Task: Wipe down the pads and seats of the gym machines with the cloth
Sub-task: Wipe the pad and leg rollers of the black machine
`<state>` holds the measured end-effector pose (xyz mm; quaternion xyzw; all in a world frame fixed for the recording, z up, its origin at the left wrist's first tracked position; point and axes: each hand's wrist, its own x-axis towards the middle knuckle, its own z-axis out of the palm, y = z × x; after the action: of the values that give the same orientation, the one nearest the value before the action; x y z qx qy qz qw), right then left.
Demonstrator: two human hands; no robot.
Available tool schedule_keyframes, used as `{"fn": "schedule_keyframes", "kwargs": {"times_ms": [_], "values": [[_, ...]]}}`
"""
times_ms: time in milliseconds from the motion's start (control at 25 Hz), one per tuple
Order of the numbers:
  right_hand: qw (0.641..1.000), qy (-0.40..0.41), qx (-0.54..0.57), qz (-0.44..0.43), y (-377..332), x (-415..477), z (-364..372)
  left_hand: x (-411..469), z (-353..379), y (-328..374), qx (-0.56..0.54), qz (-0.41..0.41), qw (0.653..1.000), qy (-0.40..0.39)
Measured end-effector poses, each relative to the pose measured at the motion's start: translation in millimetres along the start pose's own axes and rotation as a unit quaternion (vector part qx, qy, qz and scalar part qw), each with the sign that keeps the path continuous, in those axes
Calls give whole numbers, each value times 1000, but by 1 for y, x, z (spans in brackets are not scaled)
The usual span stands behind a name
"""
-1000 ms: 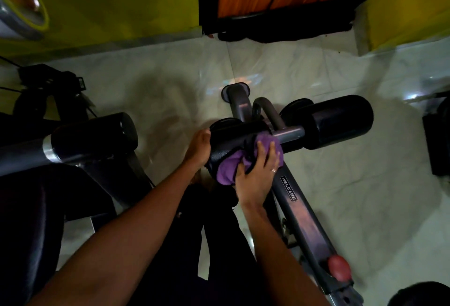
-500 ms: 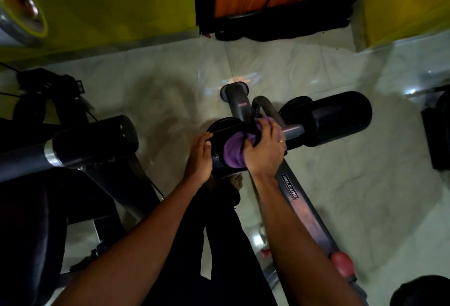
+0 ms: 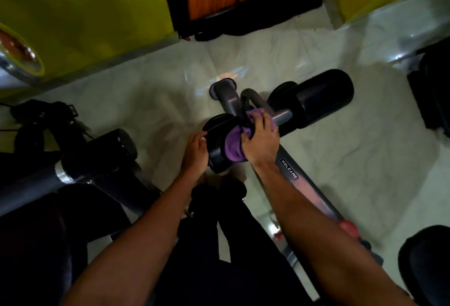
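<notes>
We see the purple cloth [image 3: 232, 147] draped over the near roller pad [image 3: 215, 140]. The right hand [image 3: 261, 142] clamps it there, its fingers [image 3: 258, 123] curled over the top of the fabric and gripping the cloth against the foam. The left hand [image 3: 194, 153] sits at the pad's outer end with its fingers [image 3: 198, 136] wrapped round the edge, which we judge steadies the roller so it does not spin.

The pad's long axis follows the crossbar [image 3: 282, 116], running from lower left to upper right in the head view and crossing the frame beam [image 3: 289, 169] that carries the printed label. The cloth covers the inner end of the pad, next to the beam. The bare strip of foam lies between the two hands, to the left of the right fingers.

So we judge that any further wiping on this pad goes leftward along that axis, toward the left hand, or round the pad's girth.

The far roller pad [image 3: 321, 99] sits on the same crossbar on the other side of the beam, to the right of the cloth. The right hand is plainly the nearer one to it, and it already holds the cloth. We cannot tell whether that pad has been wiped.
</notes>
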<state>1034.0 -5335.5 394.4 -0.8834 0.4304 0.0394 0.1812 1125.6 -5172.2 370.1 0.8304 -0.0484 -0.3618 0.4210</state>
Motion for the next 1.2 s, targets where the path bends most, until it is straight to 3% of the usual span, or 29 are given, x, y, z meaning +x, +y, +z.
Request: {"fn": "schedule_keyframes", "kwargs": {"times_ms": [120,440,560,920,1080,1200], "values": [[989,2,124,84,-4,3,-18,7,-4,9,36,-1,999,-25],[946,123,257,155,43,6,-62,34,57,79,76,102,990,-65],[927,134,289,196,70,23,-68,48,93,111,117,123,981,-94],[931,220,235,175,112,62,-55,99,194,182,161,150,964,-152],[958,141,192,158,103,57,-22,115,215,192,160,140,965,-155],[963,128,178,154,113,91,-31,124,216,192,179,124,962,-166]]}}
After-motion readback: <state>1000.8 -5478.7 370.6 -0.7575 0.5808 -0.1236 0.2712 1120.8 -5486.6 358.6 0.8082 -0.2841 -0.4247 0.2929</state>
